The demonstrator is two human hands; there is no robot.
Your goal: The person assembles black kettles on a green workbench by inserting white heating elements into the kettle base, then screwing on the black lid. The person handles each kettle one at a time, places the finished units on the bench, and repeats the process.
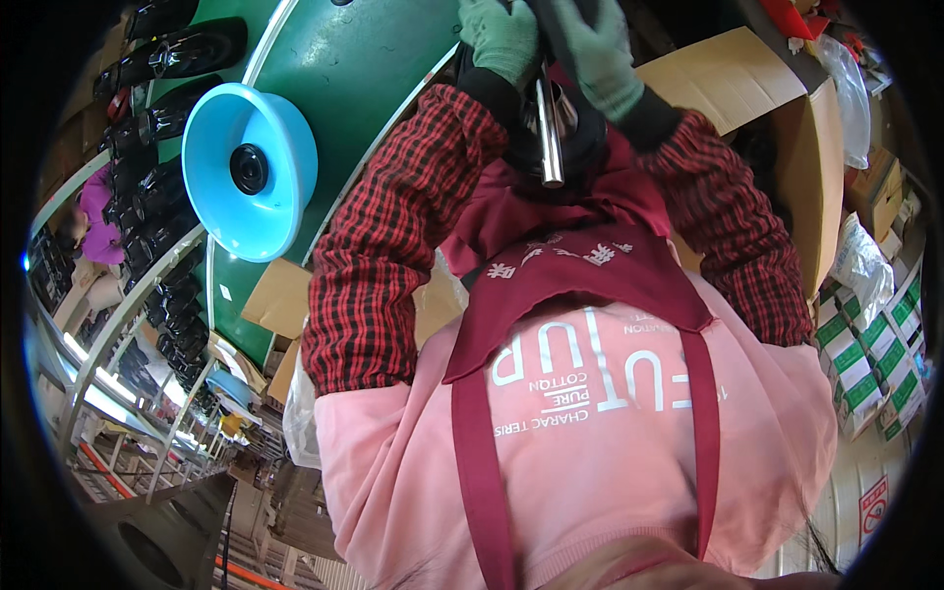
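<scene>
A black part with a polished metal tube (550,133) stands in front of my apron, tube end towards me. My left hand (501,40), in a green knitted glove, is curled at the left side of the black part, near its top. My right hand (606,66), gloved alike and slightly blurred, holds a long black piece (562,33) of it from the right. The picture's top edge cuts off the fingertips and the far end of the part. Below the hands lies a wide round black base (520,151), partly hidden by my left cuff.
A light-blue plastic basin (295,169) with a black round part (248,169) stands at the left by the green work surface (354,66). Rows of glossy black parts (195,48) line the far left, where a person in purple (101,214) is visible. Open cardboard box (811,184) at right.
</scene>
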